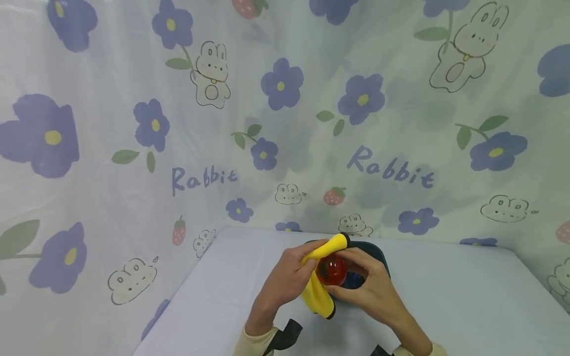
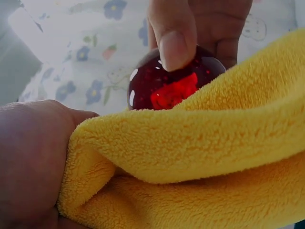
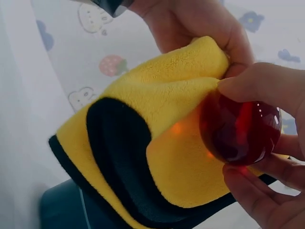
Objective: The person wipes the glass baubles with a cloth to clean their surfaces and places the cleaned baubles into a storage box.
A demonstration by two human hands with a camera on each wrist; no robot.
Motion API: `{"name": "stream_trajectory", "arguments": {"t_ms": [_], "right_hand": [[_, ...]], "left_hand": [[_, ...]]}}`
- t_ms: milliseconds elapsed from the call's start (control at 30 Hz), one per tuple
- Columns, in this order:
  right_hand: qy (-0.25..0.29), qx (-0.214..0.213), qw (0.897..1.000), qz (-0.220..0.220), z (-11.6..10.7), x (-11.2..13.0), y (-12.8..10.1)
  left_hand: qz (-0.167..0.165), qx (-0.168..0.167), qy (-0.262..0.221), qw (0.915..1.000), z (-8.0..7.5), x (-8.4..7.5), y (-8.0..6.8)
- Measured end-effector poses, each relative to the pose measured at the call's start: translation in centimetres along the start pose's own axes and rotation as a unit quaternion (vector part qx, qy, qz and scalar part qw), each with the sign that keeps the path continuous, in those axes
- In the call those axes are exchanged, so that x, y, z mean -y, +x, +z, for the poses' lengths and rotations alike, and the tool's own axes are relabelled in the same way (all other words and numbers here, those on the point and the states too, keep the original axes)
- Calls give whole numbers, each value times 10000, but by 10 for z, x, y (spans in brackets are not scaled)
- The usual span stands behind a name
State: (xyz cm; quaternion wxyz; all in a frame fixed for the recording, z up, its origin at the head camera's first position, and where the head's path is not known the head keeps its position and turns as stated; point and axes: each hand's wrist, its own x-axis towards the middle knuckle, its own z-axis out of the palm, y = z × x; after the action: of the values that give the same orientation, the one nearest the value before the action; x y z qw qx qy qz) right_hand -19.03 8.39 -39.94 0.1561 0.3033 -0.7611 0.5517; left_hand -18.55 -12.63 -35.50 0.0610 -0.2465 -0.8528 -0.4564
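A translucent deep-red ball (image 1: 331,270) glows against a bright yellow cloth (image 1: 317,291) edged and backed in black. Beneath them sits a dark teal-blue container (image 1: 378,257) on a pale lavender tabletop (image 1: 467,301). The white backdrop (image 1: 133,148) carries purple flowers, green leaves, red strawberries, outlined rabbits and purple "Rabbit" lettering.

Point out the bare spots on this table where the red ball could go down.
The table is bare right of the right hand, out to the curtain. A second bare patch lies left of the left hand, toward the corner. The middle is crowded: both hands, the yellow cloth, the red ball and the dark container behind them.
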Motion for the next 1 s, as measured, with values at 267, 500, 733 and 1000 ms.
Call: {"name": "stream_trajectory", "arguments": {"t_ms": [267,500,733,1000], "right_hand": [[183,-250,9994,-162,0,3,1],[158,-596,9980,-169,1,2,2],[41,-900,9959,-125,-1,-3,3],[-69,-924,9945,488,-5,-5,5]], "left_hand": [[-205,114,-217,9995,-3,1,1],[-397,196,-247,9987,-2,-2,0],[-493,258,-162,9983,-1,-6,-2],[-546,236,32,9982,-3,-16,-7]]}}
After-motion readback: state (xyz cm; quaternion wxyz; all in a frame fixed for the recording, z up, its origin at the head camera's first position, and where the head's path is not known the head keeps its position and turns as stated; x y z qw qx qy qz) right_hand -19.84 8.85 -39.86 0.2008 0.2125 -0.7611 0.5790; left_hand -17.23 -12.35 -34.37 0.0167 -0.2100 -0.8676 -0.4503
